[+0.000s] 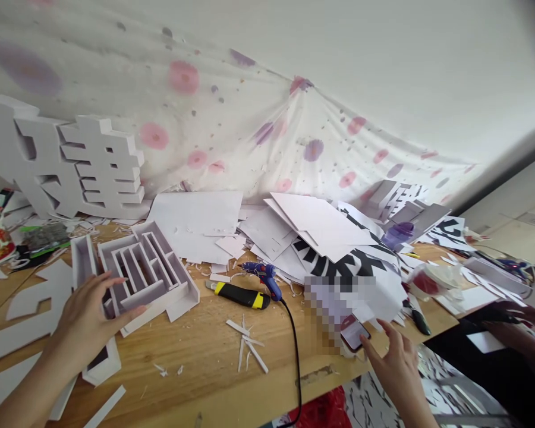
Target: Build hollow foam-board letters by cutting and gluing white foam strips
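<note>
My left hand [91, 306] rests over the near left corner of a white foam-board character [154, 267], a hollow box shape with several upright inner walls. Its thumb and fingers are spread apart; whether they press on the walls I cannot tell. At the table's front edge, my right hand [395, 353] has its fingers apart beside a phone [355, 331] with a lit screen. One fingertip is at the phone's right edge. Between the hands lie a black and yellow utility knife [238, 295] and a blue glue gun [264, 277] with a black cord.
Cut white pieces [27, 321] lie at left, thin strips [249, 345] near the middle. White sheets [316, 223] are piled at the back. A finished white character [71, 160] stands against the patterned sheet [232, 119]. Another person's hand [517, 324] shows at right.
</note>
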### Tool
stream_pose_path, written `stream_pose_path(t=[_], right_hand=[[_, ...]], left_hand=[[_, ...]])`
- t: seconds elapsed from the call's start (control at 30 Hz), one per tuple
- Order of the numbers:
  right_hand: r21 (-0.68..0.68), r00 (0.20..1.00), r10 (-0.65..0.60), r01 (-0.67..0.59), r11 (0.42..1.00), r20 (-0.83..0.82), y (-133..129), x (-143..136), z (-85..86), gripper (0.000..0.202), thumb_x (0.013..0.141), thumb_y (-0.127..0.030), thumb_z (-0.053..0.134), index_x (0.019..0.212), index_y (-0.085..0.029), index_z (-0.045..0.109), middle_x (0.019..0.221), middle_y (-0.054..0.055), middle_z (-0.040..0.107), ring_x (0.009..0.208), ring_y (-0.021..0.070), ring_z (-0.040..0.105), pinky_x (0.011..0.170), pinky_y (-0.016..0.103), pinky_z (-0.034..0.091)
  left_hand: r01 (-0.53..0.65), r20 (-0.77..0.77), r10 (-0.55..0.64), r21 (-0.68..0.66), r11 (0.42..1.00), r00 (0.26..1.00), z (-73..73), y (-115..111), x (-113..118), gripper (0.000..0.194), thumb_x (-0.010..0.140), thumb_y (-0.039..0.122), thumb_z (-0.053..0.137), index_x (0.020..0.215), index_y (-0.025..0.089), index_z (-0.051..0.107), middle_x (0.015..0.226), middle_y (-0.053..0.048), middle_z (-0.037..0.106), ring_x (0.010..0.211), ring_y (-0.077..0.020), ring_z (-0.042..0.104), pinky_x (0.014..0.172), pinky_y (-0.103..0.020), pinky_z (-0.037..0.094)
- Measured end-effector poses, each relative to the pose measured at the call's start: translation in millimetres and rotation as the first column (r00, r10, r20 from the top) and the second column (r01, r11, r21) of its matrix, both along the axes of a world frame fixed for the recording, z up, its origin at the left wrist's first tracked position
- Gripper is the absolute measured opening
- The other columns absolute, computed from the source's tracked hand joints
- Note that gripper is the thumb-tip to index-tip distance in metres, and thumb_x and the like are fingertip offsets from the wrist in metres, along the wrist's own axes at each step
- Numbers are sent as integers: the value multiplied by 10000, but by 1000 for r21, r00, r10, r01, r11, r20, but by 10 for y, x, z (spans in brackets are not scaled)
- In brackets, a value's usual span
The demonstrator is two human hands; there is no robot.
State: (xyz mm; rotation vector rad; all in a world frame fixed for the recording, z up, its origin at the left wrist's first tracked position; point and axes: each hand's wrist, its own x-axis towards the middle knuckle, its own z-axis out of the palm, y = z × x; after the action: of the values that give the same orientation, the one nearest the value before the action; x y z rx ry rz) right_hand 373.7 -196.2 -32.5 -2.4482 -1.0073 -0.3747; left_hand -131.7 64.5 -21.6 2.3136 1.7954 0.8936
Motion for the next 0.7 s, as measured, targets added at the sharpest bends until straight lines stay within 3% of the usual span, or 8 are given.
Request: stream_pose_path(t=[0.2, 0.37, 0.43, 0.5, 0.57, 0.7], right_hand=[[12, 1000, -2, 2, 1000, 16, -4, -45, 18, 608, 770, -626, 344, 1164, -182, 473, 1089, 144, 502, 1131, 347, 429, 942, 522, 321], [55, 1000, -10, 8, 998, 20, 70, -137, 205, 602, 750, -631, 409, 1149, -189, 492, 1053, 122, 519, 1094, 362, 454, 903, 531, 354], [112, 999, 43, -46, 993, 28, 205, -263, 323, 575, 749, -618, 445, 1137, -198, 506, 1047, 112, 525, 1054, 349, 480, 872, 515, 385], [181, 978, 190, -202, 962, 83, 423, -499, 441, 497, 789, -573, 439, 1107, -201, 526, 1028, 106, 544, 1022, 325, 495, 868, 495, 394], [249, 905, 393, -423, 871, 162, 697, -853, 543, 401, 817, -501, 473, 1078, -203, 542, 1022, 106, 552, 1001, 295, 504, 861, 464, 408], [190, 563, 808, -824, 534, 174, 1258, -1763, 663, 211, 863, -270, 502, 1068, -232, 528, 1055, 98, 526, 1004, 242, 498, 844, 415, 438]], left_hand=[[2, 12, -2, 0, 1000, 1000, 4, -28, -2, 665, 665, 729, 447, 1064, 199, 502, 1306, -159, 456, 1274, -331, 358, 1003, -503, 335], [24, 17, -24, -10, 1000, 1000, 57, -65, 28, 624, 690, 684, 489, 1071, 190, 497, 1311, -164, 445, 1270, -345, 356, 1006, -513, 326], [27, 38, -26, -15, 1000, 999, 78, -86, 44, 620, 686, 679, 503, 1070, 192, 497, 1315, -158, 442, 1269, -347, 357, 1011, -509, 320], [30, 79, -28, -15, 999, 996, 97, -113, 60, 622, 674, 681, 515, 1054, 189, 500, 1300, -160, 455, 1270, -339, 358, 1021, -492, 313], [31, 123, -30, -9, 999, 992, 115, -141, 73, 627, 673, 677, 519, 1056, 182, 500, 1295, -164, 454, 1273, -328, 357, 1038, -477, 296], [33, 130, -19, -104, 994, 991, 141, -180, 82, 605, 679, 610, 578, 1112, 197, 488, 1350, -145, 400, 1297, -320, 317, 1033, -484, 299]])
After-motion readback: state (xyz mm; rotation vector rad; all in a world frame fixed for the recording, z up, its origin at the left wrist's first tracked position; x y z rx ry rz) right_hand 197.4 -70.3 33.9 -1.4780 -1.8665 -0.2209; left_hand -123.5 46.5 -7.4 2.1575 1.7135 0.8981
